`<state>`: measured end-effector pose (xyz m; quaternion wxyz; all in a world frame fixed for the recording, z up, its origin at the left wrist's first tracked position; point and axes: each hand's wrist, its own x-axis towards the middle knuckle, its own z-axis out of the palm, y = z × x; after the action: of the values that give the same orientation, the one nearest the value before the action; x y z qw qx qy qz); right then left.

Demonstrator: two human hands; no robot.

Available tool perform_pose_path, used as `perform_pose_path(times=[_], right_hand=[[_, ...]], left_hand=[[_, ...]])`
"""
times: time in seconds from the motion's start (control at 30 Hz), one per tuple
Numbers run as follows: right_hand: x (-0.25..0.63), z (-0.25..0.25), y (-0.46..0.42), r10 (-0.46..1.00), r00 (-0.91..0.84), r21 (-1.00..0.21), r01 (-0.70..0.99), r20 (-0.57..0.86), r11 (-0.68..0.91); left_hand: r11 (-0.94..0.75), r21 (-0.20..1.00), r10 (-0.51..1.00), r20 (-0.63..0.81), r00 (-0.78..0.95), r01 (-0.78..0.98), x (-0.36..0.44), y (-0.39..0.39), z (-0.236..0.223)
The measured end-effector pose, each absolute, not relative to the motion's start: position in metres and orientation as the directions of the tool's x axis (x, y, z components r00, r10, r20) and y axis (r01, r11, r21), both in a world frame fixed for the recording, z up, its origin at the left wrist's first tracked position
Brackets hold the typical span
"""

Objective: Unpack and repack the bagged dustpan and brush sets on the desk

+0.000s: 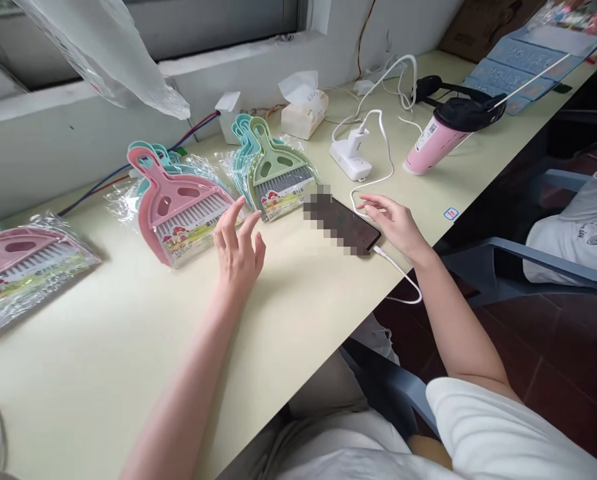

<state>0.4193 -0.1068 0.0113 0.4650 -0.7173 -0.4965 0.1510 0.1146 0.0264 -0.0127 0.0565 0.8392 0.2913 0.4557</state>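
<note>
My left hand is raised a little over the table, fingers apart and holding nothing. Just beyond its fingertips stands a stack of wrapped dustpan-and-brush sets, a pink dustpan in front and teal ones behind. To the right of that is a second stack with a green dustpan foremost. My right hand is at the right edge of a phone, fingers loosely spread with nothing visible in them; whether they touch the phone I cannot tell. A white charging cable is plugged into the phone's near end.
More wrapped pink dustpans lie at the far left. Along the back are a tissue pack, a white power adapter with cables, and a pink cup. Blue boxes stand at the far right. A chair adjoins the table.
</note>
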Motion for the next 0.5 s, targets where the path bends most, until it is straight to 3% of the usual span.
perform_pose_path(times=[0.23, 0.5], right_hand=[[0.429, 0.001, -0.091, 0.89, 0.419, -0.808, 0.579, 0.178, -0.111], [0.444, -0.004, -0.089, 0.954, 0.272, -0.83, 0.555, 0.128, -0.047]], left_hand=[[-0.812, 0.433, 0.576, 0.699, 0.423, 0.391, 0.112, 0.033, -0.015], [-0.749, 0.488, 0.651, 0.668, 0.361, 0.448, 0.111, 0.038, -0.016]])
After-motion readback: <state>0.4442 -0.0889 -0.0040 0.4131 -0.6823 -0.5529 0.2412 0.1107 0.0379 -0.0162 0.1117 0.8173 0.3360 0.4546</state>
